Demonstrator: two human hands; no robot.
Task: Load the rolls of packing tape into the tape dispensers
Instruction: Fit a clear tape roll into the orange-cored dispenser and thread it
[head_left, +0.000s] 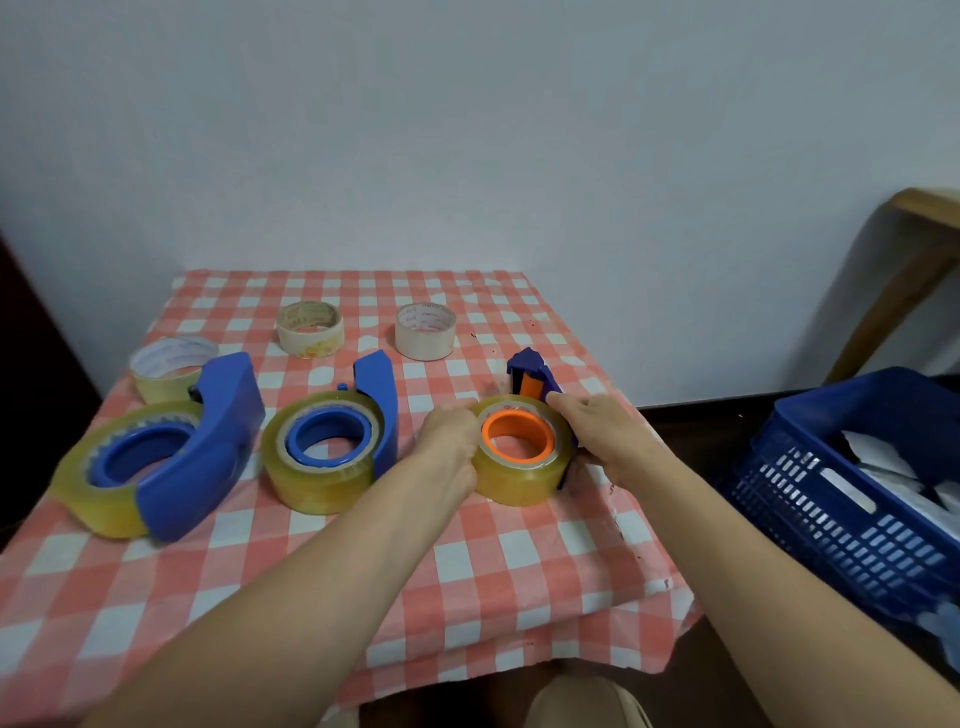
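Head view: both hands (451, 441) (605, 436) flank roll (519, 467) near table's right edge (631, 499).

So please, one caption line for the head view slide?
Both hands seat tape roll on orange-hub dispenser.

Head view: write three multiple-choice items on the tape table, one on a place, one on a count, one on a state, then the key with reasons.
1. Where is the dispenser with the orange hub?
A. right of the two blue-hub ones
B. leftmost
C. in the crate

2. How many rolls lie loose, outside any dispenser?
A. one
B. three
C. five

3. What are the hands doing?
A. resting off the table
B. both on the orange-hub dispenser's roll
C. lifting a loose roll

Key: 1 A, it sits right of the left dispenser and the middle dispenser. 2 B, the left loose roll, the middle loose roll and the right loose roll. 3 B, the left hand and the right hand flank the roll.
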